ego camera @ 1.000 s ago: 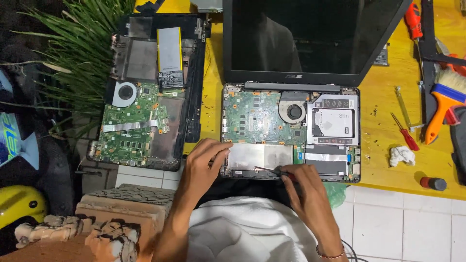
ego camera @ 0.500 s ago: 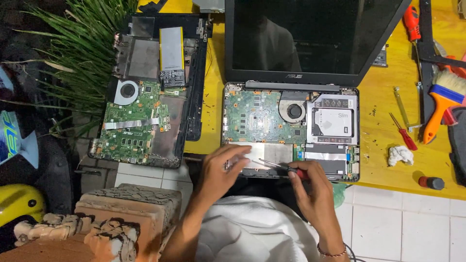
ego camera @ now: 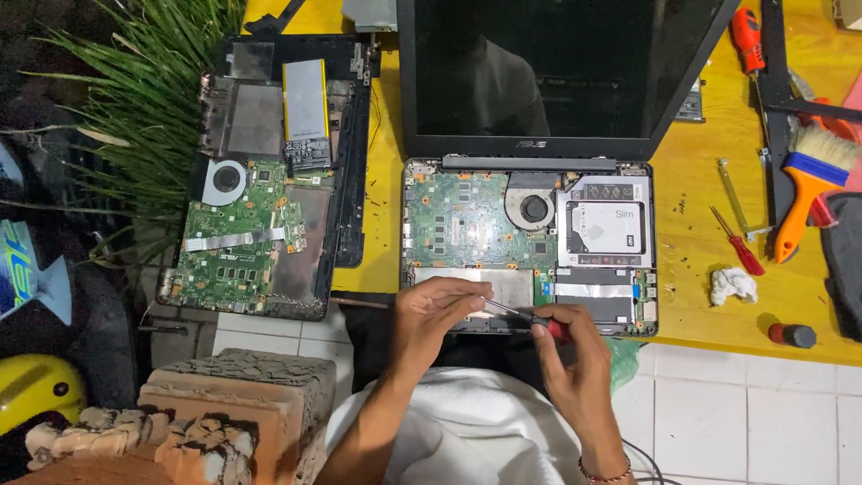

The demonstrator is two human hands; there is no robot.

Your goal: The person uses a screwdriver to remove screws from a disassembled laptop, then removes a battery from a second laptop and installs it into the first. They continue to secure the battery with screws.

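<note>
Yellow tabletop (ego camera: 709,269); white tiled ledge (ego camera: 718,413) along near edge; green plant (ego camera: 135,99) left; rough bricks (ego camera: 224,404) lower left.

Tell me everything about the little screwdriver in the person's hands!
The small screwdriver has a thin silvery metal shaft and a red-and-black handle that looks like plastic. It lies nearly level, tilted slightly, over the front edge of the opened laptop, above its bare green circuit board. The right hand pinches the handle between its fingers, hiding much of it. The left hand meets the shaft's tip end with its fingertips. The tip itself is too small to make out.
</note>
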